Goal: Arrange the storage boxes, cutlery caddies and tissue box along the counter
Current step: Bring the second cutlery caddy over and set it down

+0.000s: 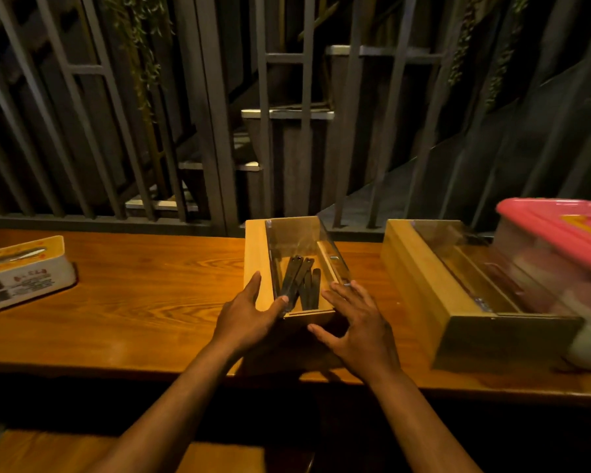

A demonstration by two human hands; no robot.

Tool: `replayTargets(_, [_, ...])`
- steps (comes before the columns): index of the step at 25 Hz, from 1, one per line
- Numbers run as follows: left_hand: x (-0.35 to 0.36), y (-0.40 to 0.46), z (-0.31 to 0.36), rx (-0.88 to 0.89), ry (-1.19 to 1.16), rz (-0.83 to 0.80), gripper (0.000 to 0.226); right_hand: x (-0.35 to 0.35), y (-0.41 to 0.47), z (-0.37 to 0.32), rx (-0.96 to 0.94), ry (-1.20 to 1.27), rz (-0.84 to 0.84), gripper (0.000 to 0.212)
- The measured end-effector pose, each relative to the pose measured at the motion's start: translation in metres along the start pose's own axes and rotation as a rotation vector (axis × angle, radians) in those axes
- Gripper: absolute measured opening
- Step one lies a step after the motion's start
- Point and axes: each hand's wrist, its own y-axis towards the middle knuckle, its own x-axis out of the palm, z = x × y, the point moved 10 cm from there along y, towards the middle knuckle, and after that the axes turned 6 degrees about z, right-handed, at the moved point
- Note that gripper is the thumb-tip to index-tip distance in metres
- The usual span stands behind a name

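A wooden cutlery caddy (255, 254) with a clear lid stands mid-counter and holds several dark cutlery handles (302, 281). My left hand (246, 315) lies against its left near corner, fingers apart, thumb at the near rim. Spread flat at the caddy's right near corner is my right hand (359, 322), gripping nothing. A second, longer wooden caddy (420, 278) sits to the right. Against that caddy's far side is a clear storage box with a pink lid (560, 230). At the far left stands a white and yellow tissue box (24, 271).
The wooden counter (151, 302) runs left to right, and a dark metal railing (215, 131) rises along its back edge. Bare wood lies between the tissue box and the middle caddy. A wooden bench surface (48, 452) shows below the counter's front edge.
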Motion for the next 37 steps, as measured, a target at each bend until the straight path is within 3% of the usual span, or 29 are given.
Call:
replayTargets(13, [0.052, -0.009, 0.059, 0.083, -0.014, -0.086, 0.081, -0.041, -0.011, 0.058, 0.092, -0.049, 0.061, 0.066])
replayTargets(26, [0.071, -0.008, 0.073, 0.087, 0.013, -0.127, 0.080, -0.052, -0.010, 0.077, 0.114, -0.016, 0.088, 0.062])
replayTargets(32, [0.028, -0.037, 0.091, 0.309, 0.372, 0.056, 0.058, -0.060, 0.001, 0.050, 0.165, -0.127, 0.119, 0.048])
replayTargets(37, [-0.050, -0.048, 0.050, 0.281, 0.580, 0.171, 0.061, -0.019, 0.014, -0.017, 0.088, -0.015, 0.051, 0.046])
